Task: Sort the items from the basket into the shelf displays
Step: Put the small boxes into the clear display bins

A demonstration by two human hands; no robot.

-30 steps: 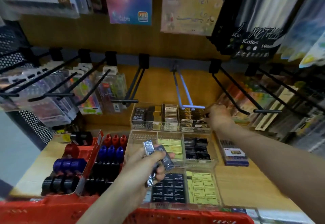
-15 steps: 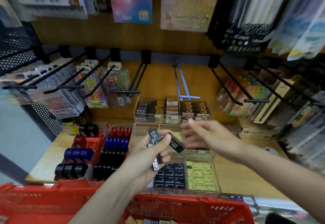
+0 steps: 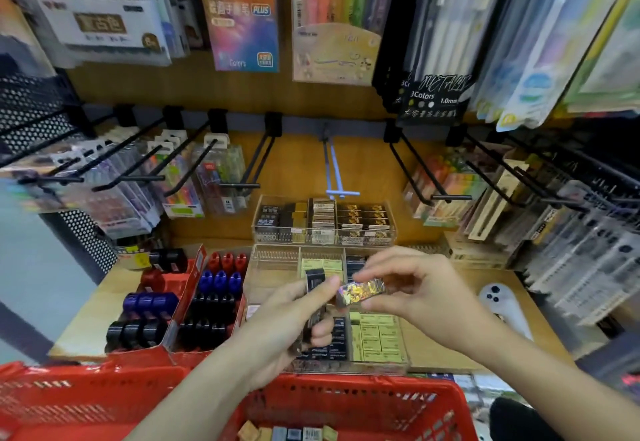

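Note:
My left hand (image 3: pixel 287 322) grips a few small dark boxes (image 3: pixel 314 279) above the shelf. My right hand (image 3: pixel 415 284) pinches one shiny foil-printed box (image 3: pixel 360 291) at its right end, its left end still against my left thumb. Behind the hands stands a clear tray (image 3: pixel 391 229) with rows of black and gold boxes. Below the hands lie clear trays (image 3: pixel 405 361) of black and yellow boxes. The red basket (image 3: pixel 374 392) sits at the bottom, with several small boxes (image 3: pixel 287 433) inside.
A red carton (image 3: pixel 187 288) of red, blue and black ink bottles sits on the left. Black peg hooks (image 3: pixel 242 184) with hanging pen packs jut out left and right. A white phone (image 3: pixel 502 305) lies on the wooden shelf at the right.
My right hand came back from the rear tray to my left hand and now pinches the shiny box. The view has shifted slightly down toward the basket.

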